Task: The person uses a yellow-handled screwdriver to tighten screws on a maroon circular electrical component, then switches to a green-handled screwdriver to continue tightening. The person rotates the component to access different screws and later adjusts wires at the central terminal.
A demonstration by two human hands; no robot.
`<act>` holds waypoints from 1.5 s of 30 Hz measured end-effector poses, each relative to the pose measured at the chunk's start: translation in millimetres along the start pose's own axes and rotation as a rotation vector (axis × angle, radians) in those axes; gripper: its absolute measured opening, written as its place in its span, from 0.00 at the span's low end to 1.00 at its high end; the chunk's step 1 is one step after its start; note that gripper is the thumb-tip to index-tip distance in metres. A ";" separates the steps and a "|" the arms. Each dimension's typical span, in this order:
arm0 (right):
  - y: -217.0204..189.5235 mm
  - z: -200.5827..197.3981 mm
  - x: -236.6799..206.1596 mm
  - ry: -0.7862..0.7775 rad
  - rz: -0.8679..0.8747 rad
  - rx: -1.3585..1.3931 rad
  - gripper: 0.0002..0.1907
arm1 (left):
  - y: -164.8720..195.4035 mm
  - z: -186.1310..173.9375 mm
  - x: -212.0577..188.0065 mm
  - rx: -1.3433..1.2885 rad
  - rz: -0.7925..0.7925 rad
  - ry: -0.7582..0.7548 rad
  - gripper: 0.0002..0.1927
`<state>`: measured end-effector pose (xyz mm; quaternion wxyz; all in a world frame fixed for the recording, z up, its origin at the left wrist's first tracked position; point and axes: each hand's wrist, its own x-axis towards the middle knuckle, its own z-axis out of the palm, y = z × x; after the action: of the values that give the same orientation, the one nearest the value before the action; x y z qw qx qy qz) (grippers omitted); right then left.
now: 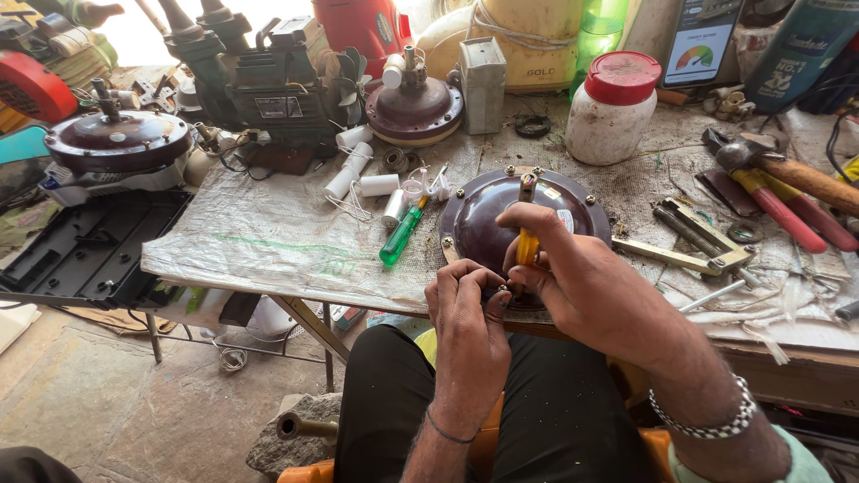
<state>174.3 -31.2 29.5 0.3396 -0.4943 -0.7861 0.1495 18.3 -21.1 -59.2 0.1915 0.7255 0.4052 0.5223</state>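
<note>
A dark maroon round motor cover (483,219) with brass bolts on its rim lies at the near edge of the workbench. My right hand (573,277) grips a yellow-handled screwdriver (527,241) held upright over the cover's near rim. My left hand (465,309) pinches a small dark part at the tip of the screwdriver, touching the fingers of my right hand. The cover's near edge is hidden behind both hands.
A green-handled screwdriver (401,234) and white tubes (362,174) lie left of the cover. A white jar with a red lid (613,107), a hammer (783,170), red-handled pliers (787,215) and a brass wrench (689,241) sit to the right. More motor housings (116,141) stand behind.
</note>
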 end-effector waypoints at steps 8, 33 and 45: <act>0.2 7.5 3.6 0.015 -0.070 -0.074 0.37 | -15.9 8.6 -6.9 0.022 0.158 0.174 0.06; 7.3 -7.5 9.3 -0.016 -0.029 0.083 0.29 | 2.6 7.1 0.4 -0.120 0.070 0.131 0.08; 0.3 -42.4 -27.5 0.245 -0.066 0.216 0.31 | 3.1 2.7 -0.3 -0.179 -0.040 0.047 0.05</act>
<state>211.1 -59.5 49.5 0.4889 -0.4431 -0.7341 0.1607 21.9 -22.8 -58.2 0.2564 0.6849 0.3756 0.5693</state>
